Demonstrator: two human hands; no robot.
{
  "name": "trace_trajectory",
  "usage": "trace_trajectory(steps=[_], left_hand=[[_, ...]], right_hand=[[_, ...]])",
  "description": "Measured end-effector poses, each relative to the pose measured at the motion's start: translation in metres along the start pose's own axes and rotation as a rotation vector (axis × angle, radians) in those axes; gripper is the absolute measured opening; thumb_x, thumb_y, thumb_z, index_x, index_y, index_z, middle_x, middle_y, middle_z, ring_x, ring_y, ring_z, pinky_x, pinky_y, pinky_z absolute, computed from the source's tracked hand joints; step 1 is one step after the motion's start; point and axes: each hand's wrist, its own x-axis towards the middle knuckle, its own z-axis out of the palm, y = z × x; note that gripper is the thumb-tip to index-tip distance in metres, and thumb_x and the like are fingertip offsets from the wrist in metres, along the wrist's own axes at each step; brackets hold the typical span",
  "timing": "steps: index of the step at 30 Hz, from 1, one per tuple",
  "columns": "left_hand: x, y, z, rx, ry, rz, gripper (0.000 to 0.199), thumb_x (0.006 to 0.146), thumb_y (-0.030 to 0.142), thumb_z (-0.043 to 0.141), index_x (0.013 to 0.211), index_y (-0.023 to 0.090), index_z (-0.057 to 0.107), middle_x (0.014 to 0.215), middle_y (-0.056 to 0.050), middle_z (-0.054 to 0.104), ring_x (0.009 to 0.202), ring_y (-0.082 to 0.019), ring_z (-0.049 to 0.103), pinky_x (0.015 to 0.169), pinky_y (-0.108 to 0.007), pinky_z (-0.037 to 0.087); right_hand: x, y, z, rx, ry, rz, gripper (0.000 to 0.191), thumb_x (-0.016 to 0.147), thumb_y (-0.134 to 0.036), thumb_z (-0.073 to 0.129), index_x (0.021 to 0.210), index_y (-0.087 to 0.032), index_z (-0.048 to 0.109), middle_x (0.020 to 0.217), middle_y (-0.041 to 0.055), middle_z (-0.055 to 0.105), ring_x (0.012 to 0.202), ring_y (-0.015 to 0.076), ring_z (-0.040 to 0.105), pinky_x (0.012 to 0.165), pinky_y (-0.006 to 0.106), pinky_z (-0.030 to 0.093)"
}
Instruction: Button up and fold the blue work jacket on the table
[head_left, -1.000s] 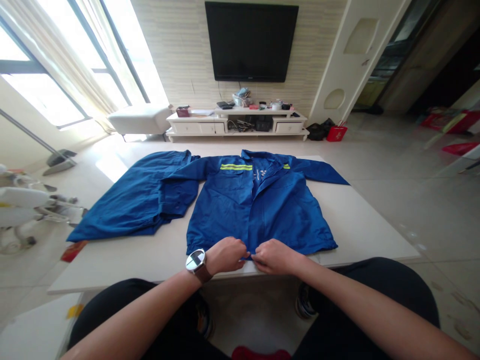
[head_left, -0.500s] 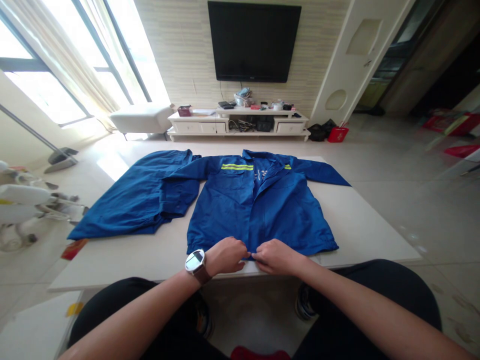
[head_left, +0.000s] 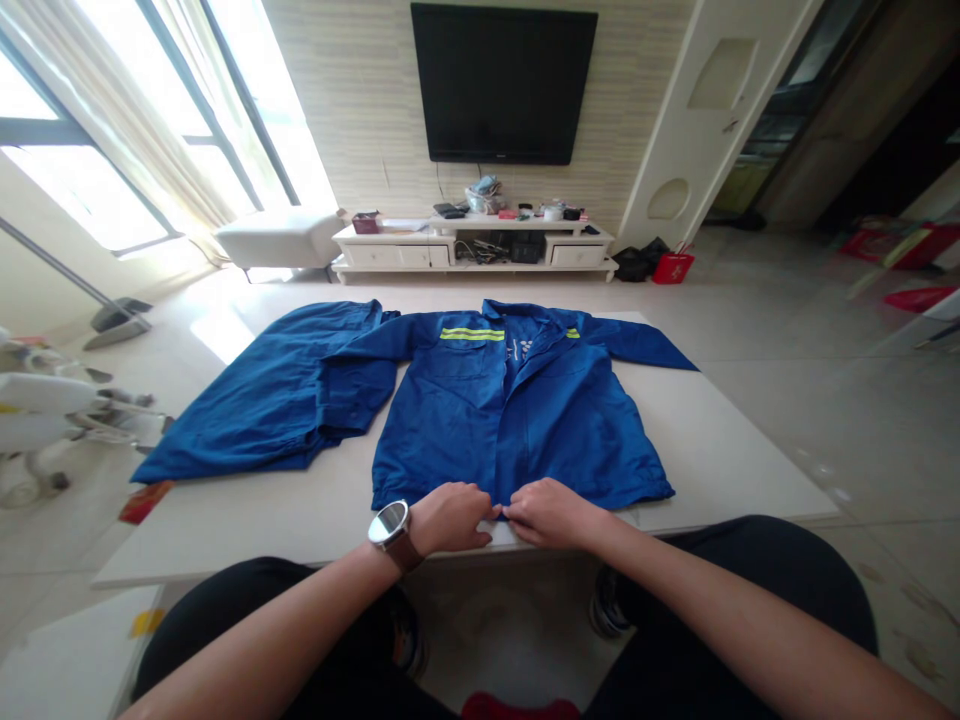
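While both hands meet at the hem | left hand (head_left: pixel 450 517) pinched shut on jacket (head_left: pixel 517 420) edge, watch (head_left: pixel 391 525) on wrist | right hand (head_left: pixel 553 512) pinched shut on same hem | jacket flat on table (head_left: pixel 720 450), front up | trousers (head_left: pixel 277 395) beside it, touching its sleeve

We see a jacket (head_left: pixel 517 410) on the table (head_left: pixel 720 450). Trousers (head_left: pixel 277 390) lie left of it. Behind the table stands a TV shelf (head_left: pixel 472 250), with the TV (head_left: pixel 502 80) above.
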Motion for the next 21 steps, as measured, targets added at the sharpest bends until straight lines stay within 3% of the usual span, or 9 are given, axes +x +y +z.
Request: trace_trajectory(steps=[6,13,21], left_hand=[[-0.004,0.002,-0.004,0.005,-0.071,-0.036,0.034,0.085,0.040,0.062,0.111,0.021,0.074,0.100,-0.012,0.076,0.094,-0.029,0.073,0.079,-0.035,0.054],[-0.010,0.011,0.004,0.054,-0.051,-0.010,0.038,0.085,0.036,0.063,0.119,0.020,0.069,0.097,-0.012,0.076,0.090,-0.030,0.073,0.074,-0.035,0.056],[-0.010,0.018,0.007,0.062,-0.059,-0.019,0.053,0.085,0.033,0.065,0.135,0.016,0.060,0.104,-0.013,0.075,0.094,-0.032,0.073,0.077,-0.038,0.057]], right_hand=[[0.001,-0.001,0.001,-0.020,0.018,-0.022,0.024,0.097,-0.026,0.051,0.087,-0.014,0.070,0.084,0.0079,0.071,0.078,0.0175,0.065,0.068,0.027,0.039],[0.006,-0.009,0.007,-0.119,-0.023,-0.080,0.028,0.099,-0.022,0.045,0.088,-0.012,0.070,0.087,0.0107,0.072,0.079,0.0196,0.066,0.068,0.028,0.040],[0.004,-0.001,0.001,-0.013,-0.031,0.034,0.027,0.095,-0.029,0.053,0.080,-0.015,0.071,0.081,0.0077,0.072,0.075,0.0180,0.066,0.065,0.028,0.035]])
